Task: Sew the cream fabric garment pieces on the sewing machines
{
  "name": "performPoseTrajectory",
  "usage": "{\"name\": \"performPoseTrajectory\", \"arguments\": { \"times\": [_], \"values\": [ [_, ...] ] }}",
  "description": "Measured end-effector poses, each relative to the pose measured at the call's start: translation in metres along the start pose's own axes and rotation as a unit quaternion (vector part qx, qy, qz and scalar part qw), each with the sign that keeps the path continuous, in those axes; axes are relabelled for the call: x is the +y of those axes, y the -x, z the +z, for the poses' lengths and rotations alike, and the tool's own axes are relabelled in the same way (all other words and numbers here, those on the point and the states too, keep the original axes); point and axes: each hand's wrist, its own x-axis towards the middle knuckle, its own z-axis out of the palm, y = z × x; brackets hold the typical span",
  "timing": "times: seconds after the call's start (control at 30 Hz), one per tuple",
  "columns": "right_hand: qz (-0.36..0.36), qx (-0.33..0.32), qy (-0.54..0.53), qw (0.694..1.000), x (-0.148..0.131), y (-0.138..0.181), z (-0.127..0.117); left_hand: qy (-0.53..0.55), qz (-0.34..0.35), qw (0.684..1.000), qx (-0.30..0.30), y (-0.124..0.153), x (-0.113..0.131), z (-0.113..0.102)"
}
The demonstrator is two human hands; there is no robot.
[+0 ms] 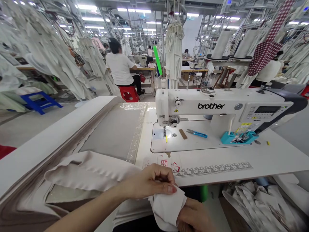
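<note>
My left hand [154, 182] pinches the upper edge of a pale fabric piece [167, 206] between thumb and fingers, in front of the table edge. Lower and to the right, my right hand [193, 214] has its fingers closed on the side of the same fabric; its fingertips are partly hidden. Behind my left forearm, a longer strip of pale cloth [91, 169] with wavy edges lies across the table's left part. Beyond my hands stands a white sewing machine [193, 104], and no cloth lies under its presser foot [164, 132].
Blue thread snips [197, 133] and a brown strip [182, 134] lie on the machine bed. A turquoise holder [238, 138] stands under the machine arm. A printed ruler [214, 169] runs along the table front. Pale cloth [267, 206] is heaped below right. A seated person [120, 64] works further back.
</note>
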Motion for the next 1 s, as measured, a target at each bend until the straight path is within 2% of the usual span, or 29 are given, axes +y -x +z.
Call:
{"name": "performPoseTrajectory", "arguments": {
  "times": [0.17,0.3,0.37,0.53,0.7,0.77,0.83,0.93,1.0],
  "values": [
    [-0.006,0.015,-0.016,1.000,-0.001,-0.008,-0.006,0.033,0.018,0.993,0.109,0.001,-0.006,0.000],
    [-0.037,0.005,0.014,0.999,0.003,-0.022,-0.008,0.003,0.087,0.986,0.145,0.006,-0.004,-0.006],
    [-0.043,-0.016,0.058,0.997,0.006,-0.029,-0.008,-0.011,0.096,0.986,0.136,0.007,-0.001,-0.012],
    [-0.064,-0.077,0.137,0.986,0.016,-0.038,-0.009,-0.028,0.027,0.997,0.070,0.007,0.003,-0.027],
    [-0.069,-0.109,0.162,0.978,0.015,-0.041,-0.013,-0.140,0.038,0.988,0.042,0.002,0.001,-0.029],
    [-0.044,-0.103,0.158,0.981,0.012,-0.040,-0.015,-0.178,0.054,0.979,0.081,0.004,0.000,-0.024],
    [-0.010,-0.047,0.159,0.986,0.010,-0.036,-0.015,-0.230,0.086,0.958,0.146,0.010,0.003,-0.018],
    [0.079,0.046,0.147,0.985,0.014,-0.032,-0.009,-0.332,0.167,0.901,0.223,0.025,0.015,-0.017],
    [0.168,0.052,0.076,0.981,0.018,-0.037,-0.002,-0.393,0.178,0.869,0.241,0.031,0.027,-0.024]
  ]
}}
